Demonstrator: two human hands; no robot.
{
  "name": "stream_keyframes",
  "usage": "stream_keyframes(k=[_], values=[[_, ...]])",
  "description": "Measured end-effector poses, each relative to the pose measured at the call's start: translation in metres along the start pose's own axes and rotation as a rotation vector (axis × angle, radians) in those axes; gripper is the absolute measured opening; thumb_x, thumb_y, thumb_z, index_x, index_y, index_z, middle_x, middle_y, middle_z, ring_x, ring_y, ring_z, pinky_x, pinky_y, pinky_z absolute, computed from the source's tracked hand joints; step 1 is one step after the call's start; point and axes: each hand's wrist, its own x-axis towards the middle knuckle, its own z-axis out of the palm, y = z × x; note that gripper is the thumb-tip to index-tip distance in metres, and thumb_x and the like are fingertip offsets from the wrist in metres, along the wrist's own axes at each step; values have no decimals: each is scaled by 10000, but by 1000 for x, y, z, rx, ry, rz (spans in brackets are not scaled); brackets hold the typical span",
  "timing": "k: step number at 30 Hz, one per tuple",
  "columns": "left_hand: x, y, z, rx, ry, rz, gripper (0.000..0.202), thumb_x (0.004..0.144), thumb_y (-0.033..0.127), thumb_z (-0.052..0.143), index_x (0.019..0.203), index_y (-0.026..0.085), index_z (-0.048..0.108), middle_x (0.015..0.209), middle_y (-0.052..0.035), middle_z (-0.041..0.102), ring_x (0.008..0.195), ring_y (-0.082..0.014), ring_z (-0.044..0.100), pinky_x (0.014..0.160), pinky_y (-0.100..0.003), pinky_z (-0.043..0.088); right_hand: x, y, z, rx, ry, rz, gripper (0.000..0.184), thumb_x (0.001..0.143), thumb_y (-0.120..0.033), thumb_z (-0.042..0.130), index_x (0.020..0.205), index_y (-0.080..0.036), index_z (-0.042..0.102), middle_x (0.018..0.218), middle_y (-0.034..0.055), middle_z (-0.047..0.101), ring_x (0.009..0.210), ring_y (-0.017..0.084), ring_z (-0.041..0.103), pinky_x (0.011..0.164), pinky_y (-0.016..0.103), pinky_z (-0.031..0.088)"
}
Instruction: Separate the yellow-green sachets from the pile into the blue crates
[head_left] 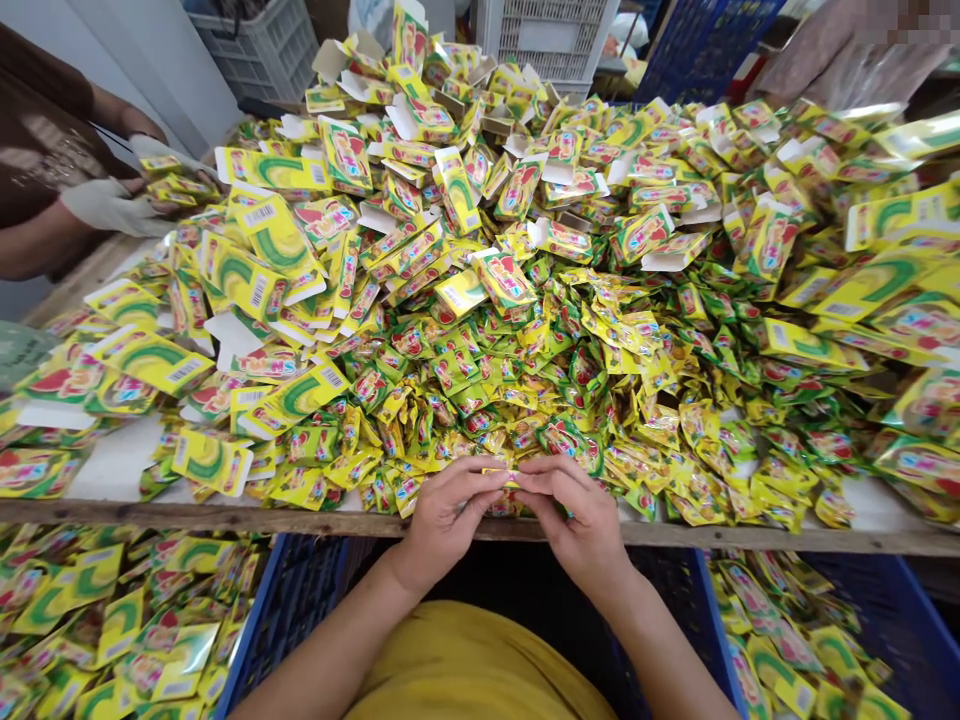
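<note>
My left hand [448, 512] and my right hand [576, 512] meet at the table's front edge, thumbs and fingers pinched. Between the fingertips shows a sliver of a small yellow pack [499, 474]; the fingers cover most of it, and whether it is a carton or a packet is unclear. Just beyond my hands lies a heap of small green and yellow foil packets [555, 345]. Yellow printed cartons [259, 275], several with flaps open, are piled behind and to the left of it.
Below the table, a blue crate [255, 625] stands on the left and another blue crate [716, 630] on the right, with cartons beside or in them. At the left, a co-worker's gloved hands [112, 205] hold packs. Grey crates [262, 50] stand behind.
</note>
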Motion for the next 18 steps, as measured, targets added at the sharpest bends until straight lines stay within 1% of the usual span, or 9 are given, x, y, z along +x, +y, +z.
stream_keyframes(k=[6,9,10,12,14,15,16,17,18], values=[[-4,-6,1,46,-79,-5,268,891,105,560,1113,218,657,1100,-86,689,1067,-185,626,945,-369,510,-10,0,7,-62,37,-12,195,888,-103,549,950,-243,671,1014,74,651,907,172,643,744,302,546],[-6,-10,7,73,-135,-27,280,894,139,566,1152,220,639,1099,-75,697,1071,-184,625,984,-363,485,-12,0,1,-20,51,15,173,895,-135,549,946,-237,679,1017,81,658,935,190,642,779,330,548],[-6,-10,8,71,-128,-53,262,893,156,574,1136,220,649,1096,-72,700,1063,-185,629,980,-353,485,-10,1,-5,-20,53,39,172,899,-152,548,965,-237,682,1018,81,662,950,198,641,802,345,547],[-4,-4,5,42,-23,-173,232,895,207,579,1113,222,656,1089,-65,701,1021,-184,644,931,-323,508,-5,9,-21,-104,98,95,201,914,-180,526,1019,-242,686,1031,82,664,971,210,637,834,371,541],[-2,6,-15,-6,125,-350,231,903,282,565,1113,228,647,1030,-51,707,892,-173,671,791,-278,551,3,22,-37,-278,94,115,254,927,-181,486,1085,-246,675,1077,86,654,987,217,636,850,380,536],[-4,12,-33,-14,144,-434,234,898,317,566,1098,232,651,988,-43,710,825,-168,675,719,-257,557,8,28,-43,-374,38,108,281,925,-171,479,1126,-246,660,1125,91,641,998,220,637,847,376,537],[-8,18,-56,-2,107,-509,234,885,346,576,1073,237,662,944,-34,713,774,-167,674,667,-244,555,12,34,-47,-465,-59,97,312,914,-157,486,1173,-244,637,1186,96,620,1012,227,638,836,367,540],[-16,23,-83,47,2,-569,217,853,366,613,1013,241,689,905,-27,720,761,-175,676,655,-239,553,16,39,-49,-548,-171,88,358,897,-137,501,1222,-240,607,1252,101,590,1025,236,639,817,356,545],[-27,26,-113,136,-163,-639,198,812,368,659,964,253,715,919,-23,730,819,-197,685,707,-251,558,19,43,-49,-621,-264,84,414,877,-114,517,1268,-236,572,1311,106,556,1026,243,644,789,345,550]])
